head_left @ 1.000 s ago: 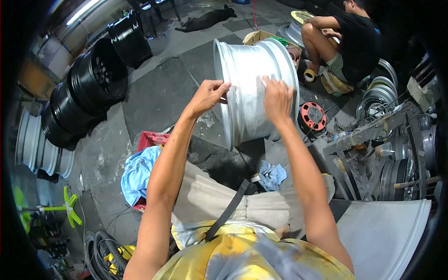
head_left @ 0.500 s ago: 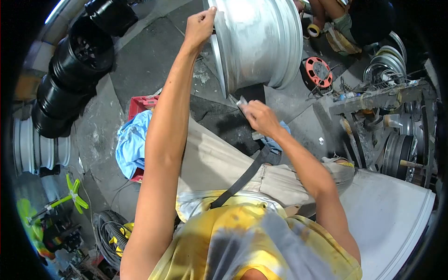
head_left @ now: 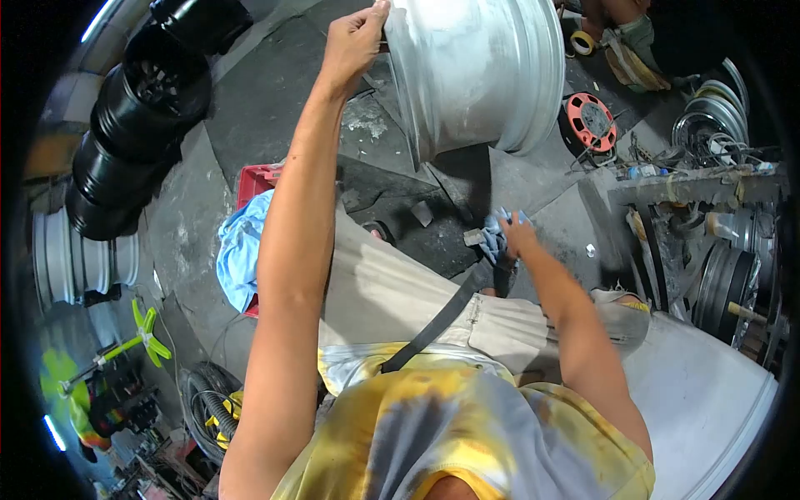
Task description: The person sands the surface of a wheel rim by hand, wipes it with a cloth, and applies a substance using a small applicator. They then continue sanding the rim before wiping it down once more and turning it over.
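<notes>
A large silver wheel rim (head_left: 475,75) stands at the top middle on the dark floor. My left hand (head_left: 357,42) is closed on the left edge of this rim, thumb on top. Lower down, right of centre, my right hand (head_left: 523,238) has its fingers closed on a crumpled blue cloth (head_left: 493,242) near my knee. A small pale block (head_left: 474,237) sits beside the cloth. On the floor below the rim lies a small grey flat piece (head_left: 422,213).
A red crate (head_left: 257,179) with a light blue cloth (head_left: 243,250) stands left of my leg. Black wheel rims (head_left: 125,158) are stacked at the left. An orange cable reel (head_left: 590,122) and another person's legs (head_left: 621,33) are at upper right. Beside me is a white panel (head_left: 692,392).
My right hand has moved right and down from the rim's lower edge to the blue cloth. The small piece it held has been let go. My left hand stays on the rim.
</notes>
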Action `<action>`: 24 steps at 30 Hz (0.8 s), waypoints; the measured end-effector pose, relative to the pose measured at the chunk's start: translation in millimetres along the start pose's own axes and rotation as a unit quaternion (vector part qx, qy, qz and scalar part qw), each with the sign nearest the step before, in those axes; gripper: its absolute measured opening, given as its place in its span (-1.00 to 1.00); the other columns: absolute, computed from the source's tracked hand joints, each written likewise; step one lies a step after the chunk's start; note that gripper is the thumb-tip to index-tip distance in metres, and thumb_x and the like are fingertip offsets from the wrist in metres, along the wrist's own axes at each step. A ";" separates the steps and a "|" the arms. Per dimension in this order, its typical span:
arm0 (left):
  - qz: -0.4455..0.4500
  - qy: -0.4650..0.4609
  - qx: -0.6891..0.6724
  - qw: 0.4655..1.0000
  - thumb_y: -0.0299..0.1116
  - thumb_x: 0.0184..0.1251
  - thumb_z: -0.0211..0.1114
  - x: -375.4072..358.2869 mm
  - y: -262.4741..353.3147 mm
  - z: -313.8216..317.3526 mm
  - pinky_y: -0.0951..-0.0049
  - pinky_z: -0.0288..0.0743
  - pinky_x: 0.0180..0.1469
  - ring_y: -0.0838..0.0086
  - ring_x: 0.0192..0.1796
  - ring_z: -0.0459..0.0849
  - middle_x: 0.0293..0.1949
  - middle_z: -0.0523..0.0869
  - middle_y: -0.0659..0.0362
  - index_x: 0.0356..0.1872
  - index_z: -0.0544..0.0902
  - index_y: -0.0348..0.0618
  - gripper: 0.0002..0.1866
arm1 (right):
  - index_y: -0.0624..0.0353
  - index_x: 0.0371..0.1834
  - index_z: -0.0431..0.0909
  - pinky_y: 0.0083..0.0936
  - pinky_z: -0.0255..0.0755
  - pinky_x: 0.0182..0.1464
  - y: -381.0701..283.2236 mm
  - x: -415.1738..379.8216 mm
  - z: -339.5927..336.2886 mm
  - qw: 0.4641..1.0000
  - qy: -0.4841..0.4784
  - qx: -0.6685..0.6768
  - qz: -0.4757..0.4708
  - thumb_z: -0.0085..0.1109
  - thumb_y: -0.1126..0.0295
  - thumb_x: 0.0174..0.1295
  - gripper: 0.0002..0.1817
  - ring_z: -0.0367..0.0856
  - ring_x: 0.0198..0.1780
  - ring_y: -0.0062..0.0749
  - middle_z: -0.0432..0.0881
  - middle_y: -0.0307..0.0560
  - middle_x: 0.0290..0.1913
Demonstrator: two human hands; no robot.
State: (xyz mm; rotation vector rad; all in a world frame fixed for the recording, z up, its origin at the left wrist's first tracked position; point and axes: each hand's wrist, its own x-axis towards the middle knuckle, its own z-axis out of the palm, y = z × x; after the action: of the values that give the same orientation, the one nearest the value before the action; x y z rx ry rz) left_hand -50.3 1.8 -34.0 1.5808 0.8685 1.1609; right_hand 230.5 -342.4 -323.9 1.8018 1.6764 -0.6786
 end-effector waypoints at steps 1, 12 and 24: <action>0.000 0.004 0.000 1.000 -0.14 0.68 0.15 1.1 -2.9 -2.0 0.58 0.21 -0.35 0.73 -0.38 0.33 -0.46 0.46 0.47 -0.44 0.61 -0.21 -0.56 | -0.09 0.50 0.36 0.02 0.57 0.24 6.9 21.2 43.9 0.999 0.038 0.013 -0.009 0.58 0.25 -0.01 -0.09 0.54 0.30 0.37 0.27 0.21 0.50; 0.002 -0.020 0.013 1.000 -0.02 0.67 0.15 5.8 -13.1 -1.8 0.46 0.52 -0.21 0.60 -0.30 0.60 -0.33 0.69 0.30 -0.19 0.73 -0.25 -0.54 | 0.31 0.39 0.49 -0.17 0.43 0.40 59.4 -3.4 -120.7 0.976 0.093 0.195 -0.028 0.39 0.11 0.16 -0.24 0.56 0.37 0.15 0.59 0.36 0.32; -0.065 -0.118 0.000 0.991 -0.02 0.63 0.22 -45.0 12.2 -0.8 0.45 0.60 -0.13 0.56 -0.25 0.67 -0.34 0.70 0.27 -0.17 0.79 -0.22 -0.57 | 0.12 0.39 0.54 -0.18 0.43 0.35 -25.6 -156.5 -294.8 0.710 0.668 0.181 -0.129 0.26 0.48 0.20 -0.40 0.52 0.35 0.08 0.45 0.15 0.43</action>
State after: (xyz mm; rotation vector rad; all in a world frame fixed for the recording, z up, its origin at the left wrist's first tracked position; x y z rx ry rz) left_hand -64.3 -42.6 -34.7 1.5986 0.8010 0.8614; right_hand 186.2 -241.3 -7.9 2.6055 2.8560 0.5012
